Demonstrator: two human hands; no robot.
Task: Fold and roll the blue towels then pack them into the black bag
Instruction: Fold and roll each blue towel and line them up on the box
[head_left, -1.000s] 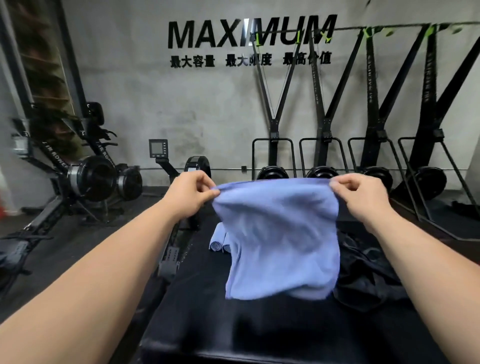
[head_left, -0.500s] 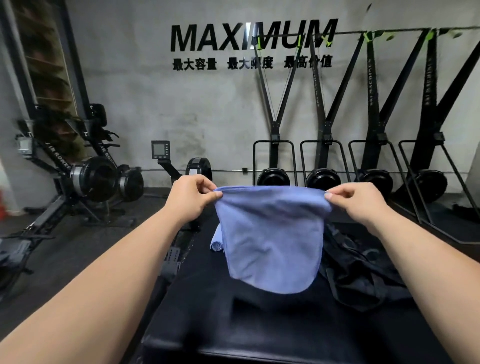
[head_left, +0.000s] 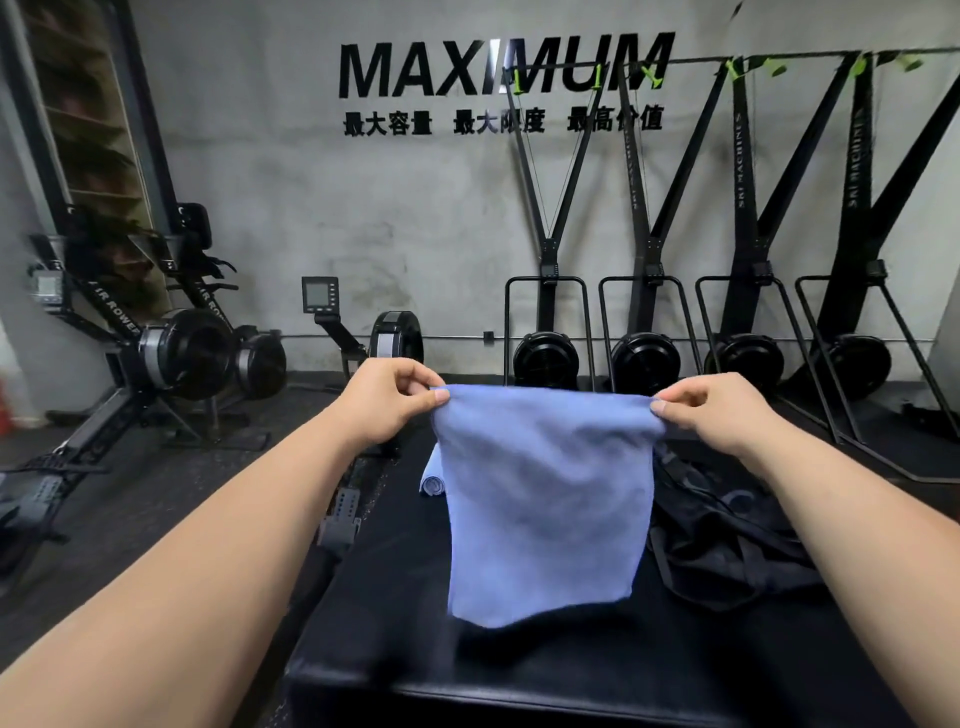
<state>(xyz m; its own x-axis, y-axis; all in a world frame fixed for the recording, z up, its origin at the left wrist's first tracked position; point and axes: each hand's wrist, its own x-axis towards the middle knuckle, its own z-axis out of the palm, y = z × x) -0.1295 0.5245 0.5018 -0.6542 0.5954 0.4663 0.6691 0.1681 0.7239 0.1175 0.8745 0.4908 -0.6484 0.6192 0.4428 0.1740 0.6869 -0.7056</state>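
Blue towel (head_left: 545, 499) hangs above black bench (head_left: 571, 670), top corners pinched by left hand (head_left: 387, 402) and right hand (head_left: 706, 415). Rolled towel (head_left: 432, 480) behind on left. Crumpled black bag (head_left: 727, 551) on right.

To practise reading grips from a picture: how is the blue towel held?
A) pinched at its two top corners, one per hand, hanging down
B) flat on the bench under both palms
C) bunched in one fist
A: the left hand and right hand each pinch a top corner of the blue towel, which hangs down between them.
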